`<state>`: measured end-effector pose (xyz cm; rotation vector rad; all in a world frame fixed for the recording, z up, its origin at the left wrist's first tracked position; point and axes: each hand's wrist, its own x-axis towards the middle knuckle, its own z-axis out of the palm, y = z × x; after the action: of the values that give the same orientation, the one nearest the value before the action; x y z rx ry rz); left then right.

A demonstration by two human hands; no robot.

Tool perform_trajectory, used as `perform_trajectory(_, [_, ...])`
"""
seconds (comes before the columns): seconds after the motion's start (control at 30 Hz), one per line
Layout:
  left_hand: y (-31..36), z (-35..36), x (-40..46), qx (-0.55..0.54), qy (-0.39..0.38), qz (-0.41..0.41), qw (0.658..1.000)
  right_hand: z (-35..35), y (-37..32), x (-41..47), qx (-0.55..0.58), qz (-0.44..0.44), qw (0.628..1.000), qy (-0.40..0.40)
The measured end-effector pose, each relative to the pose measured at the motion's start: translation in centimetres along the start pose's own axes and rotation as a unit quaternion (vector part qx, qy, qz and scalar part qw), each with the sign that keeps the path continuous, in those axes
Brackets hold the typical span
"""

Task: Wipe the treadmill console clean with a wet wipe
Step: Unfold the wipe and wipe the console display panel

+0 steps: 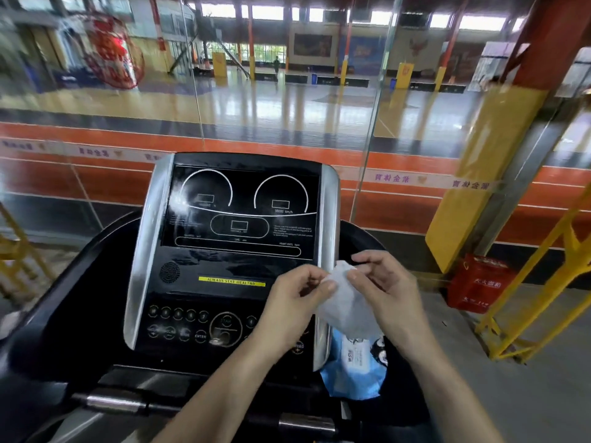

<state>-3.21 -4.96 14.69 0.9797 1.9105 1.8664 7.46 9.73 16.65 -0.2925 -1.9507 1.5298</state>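
— Where is the wipe right now?

— I have the wet wipe point(343, 302) up in front of the treadmill console point(236, 251), over its lower right corner. My left hand point(295, 302) pinches its left edge between thumb and fingertips, and my right hand point(388, 289) pinches the right edge the same way, so the sheet hangs bunched between them. It is not touching the console.

— What is around the console?

— Just below the wipe, wedged against the console's right silver trim, sits the blue wipes pack point(355, 366), partly hidden by the hanging sheet. The button panel point(198, 327) takes up the console's lower part; my left hand and forearm cover its right side. Above that runs a yellow strip point(232, 281) reading "ALWAYS STAY HEALTHY", then the dark display point(240, 209) with two round gauges.

— And further out?

— Right of the console stands a yellow-padded column point(479, 174), with a red bag point(478, 284) at its foot and a yellow railing point(540, 282) beside that. Beyond the console a glass partition point(287, 123) fronts an indoor court.
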Motion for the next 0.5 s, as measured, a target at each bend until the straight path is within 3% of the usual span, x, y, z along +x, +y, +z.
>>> perform_trajectory(0.17, [2.2,-3.1,0.7,0.014,0.003,-0.014,1.000,2.2,0.4,1.7,-0.016,0.046,0.997,-0.052])
perform_trajectory(0.33, [3.8,-5.3,1.2,-0.011,0.040,-0.036,0.999,3.4,0.8,1.9,-0.027,0.027,0.999,-0.036])
perform_trajectory(0.5, [5.7,-7.4,1.4,-0.037,0.074,-0.042,0.996,5.5,0.1,2.1,-0.098,-0.065,0.993,-0.008])
